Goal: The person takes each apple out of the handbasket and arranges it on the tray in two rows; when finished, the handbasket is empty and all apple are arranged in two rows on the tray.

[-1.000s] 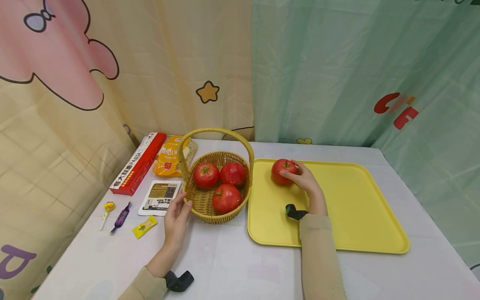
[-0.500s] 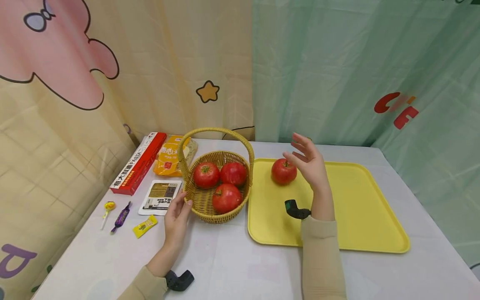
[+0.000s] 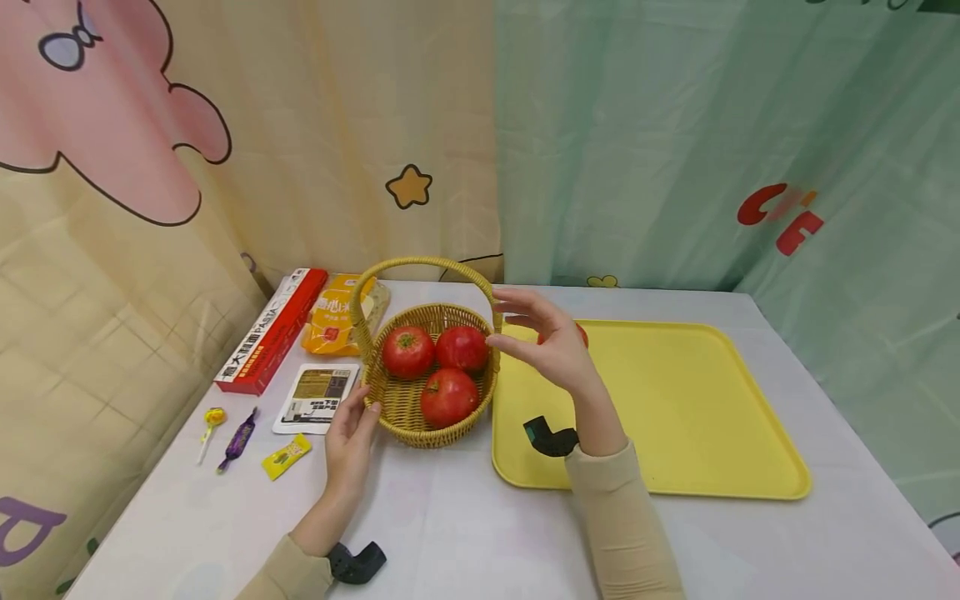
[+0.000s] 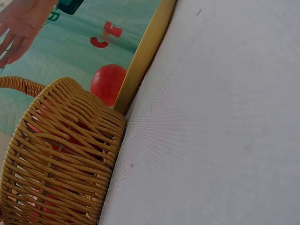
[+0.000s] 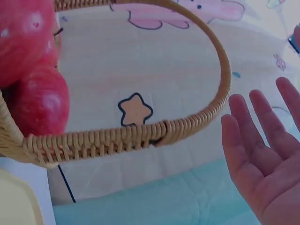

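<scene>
3 apples (image 3: 449, 398) sit in the basket (image 3: 426, 437) the left hand (image 3: 348, 440) touches.

Left grip (image 3: 349, 437) touching basket (image 3: 427, 437), right grip (image 3: 553, 346) near handle (image 3: 423, 261), three apples (image 3: 448, 398) inside

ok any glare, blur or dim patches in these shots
Head view: bright, fairly even light; left wrist view: duller, the woven tan wicker basket fairly clear, faint fine lines on the white tablecloth; right wrist view: hazy and washed out, pale glare spots on the shiny red round fruits, the right hand a little soft.
</scene>
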`<state>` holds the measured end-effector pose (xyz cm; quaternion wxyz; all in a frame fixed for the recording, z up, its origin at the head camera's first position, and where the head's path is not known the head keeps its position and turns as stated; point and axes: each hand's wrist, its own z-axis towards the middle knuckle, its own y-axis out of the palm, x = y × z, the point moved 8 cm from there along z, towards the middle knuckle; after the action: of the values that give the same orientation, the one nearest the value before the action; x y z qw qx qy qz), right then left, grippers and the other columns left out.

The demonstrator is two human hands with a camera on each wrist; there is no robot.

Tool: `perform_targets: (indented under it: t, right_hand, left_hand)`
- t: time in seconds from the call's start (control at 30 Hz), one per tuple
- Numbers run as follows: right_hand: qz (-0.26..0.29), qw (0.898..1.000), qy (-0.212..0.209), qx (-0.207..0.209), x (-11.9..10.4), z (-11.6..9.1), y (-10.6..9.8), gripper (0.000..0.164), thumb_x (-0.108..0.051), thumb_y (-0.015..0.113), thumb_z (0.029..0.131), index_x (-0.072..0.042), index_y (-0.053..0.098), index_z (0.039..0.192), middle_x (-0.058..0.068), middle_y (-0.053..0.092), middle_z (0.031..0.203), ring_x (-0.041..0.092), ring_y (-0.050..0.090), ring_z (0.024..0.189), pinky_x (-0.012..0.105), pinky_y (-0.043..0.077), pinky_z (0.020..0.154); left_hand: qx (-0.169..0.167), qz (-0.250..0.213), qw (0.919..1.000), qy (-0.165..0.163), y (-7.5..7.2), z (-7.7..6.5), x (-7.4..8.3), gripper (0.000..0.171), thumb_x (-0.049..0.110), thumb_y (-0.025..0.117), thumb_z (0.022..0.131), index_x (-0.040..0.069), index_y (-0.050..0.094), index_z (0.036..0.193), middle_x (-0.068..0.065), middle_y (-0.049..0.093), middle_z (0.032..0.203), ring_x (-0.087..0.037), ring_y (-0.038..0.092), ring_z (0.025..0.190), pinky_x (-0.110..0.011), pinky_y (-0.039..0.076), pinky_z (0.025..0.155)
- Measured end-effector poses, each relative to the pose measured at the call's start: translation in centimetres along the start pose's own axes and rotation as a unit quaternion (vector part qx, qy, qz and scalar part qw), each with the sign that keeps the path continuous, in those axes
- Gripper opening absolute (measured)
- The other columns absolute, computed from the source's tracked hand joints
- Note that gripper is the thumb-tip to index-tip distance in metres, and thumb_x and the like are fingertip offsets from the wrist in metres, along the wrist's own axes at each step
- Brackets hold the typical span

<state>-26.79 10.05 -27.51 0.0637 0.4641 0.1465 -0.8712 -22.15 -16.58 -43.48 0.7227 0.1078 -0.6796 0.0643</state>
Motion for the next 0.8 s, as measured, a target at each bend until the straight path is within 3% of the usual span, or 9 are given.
perform_targets:
  t: [0.23,0.3,0.5,0.8]
  right_hand:
    - [-0.013,0.998,0.035,-0.054,1.2,0.1,3.4,0.052,-0.009,0.074,0.081,-0.008,0.054,0.129,0.006,0.056,0.126,0.019,0.056,0.107,0.048,0.048,0.095]
    - [-0.01,0.997,0.041,-0.07,1.6,0.0,4.1,0.052,-0.012,0.074,0.081,-0.01,0.054,0.129,0.005,0.057,0.126,0.023,0.057,0.108,0.045,0.049,0.094]
    - [0.035,0.99,0.029,-0.136,2.4,0.0,6.0,0.053,-0.006,0.074,0.08,-0.007,0.053,0.129,0.008,0.055,0.127,0.036,0.052,0.114,0.051,0.046,0.096]
    - [-0.001,0.971,0.071,-0.228,4.7,-0.5,8.2,0.062,-0.027,0.075,0.08,-0.011,0.049,0.133,0.006,0.052,0.132,0.02,0.047,0.122,0.042,0.04,0.104]
  left_hand:
    - [0.006,0.004,0.9999,-0.009,0.0,0.1,-0.2,0.043,0.019,0.051,0.098,0.003,0.04,0.137,0.0,0.027,0.151,-0.017,0.027,0.138,-0.018,0.037,0.101]
    - [0.008,0.003,0.9999,-0.01,0.0,0.1,-0.3,0.044,0.019,0.051,0.098,0.003,0.04,0.137,0.0,0.027,0.151,-0.017,0.026,0.138,-0.018,0.036,0.101]
    - [0.009,0.005,0.9999,-0.005,0.0,0.1,-0.1,0.043,0.018,0.051,0.098,0.003,0.041,0.137,-0.001,0.028,0.151,-0.018,0.027,0.137,-0.017,0.037,0.101]
    - [0.011,0.007,0.9999,-0.003,-0.2,0.0,-0.1,0.043,0.018,0.051,0.098,0.003,0.041,0.137,-0.003,0.027,0.151,-0.02,0.027,0.138,-0.015,0.038,0.099]
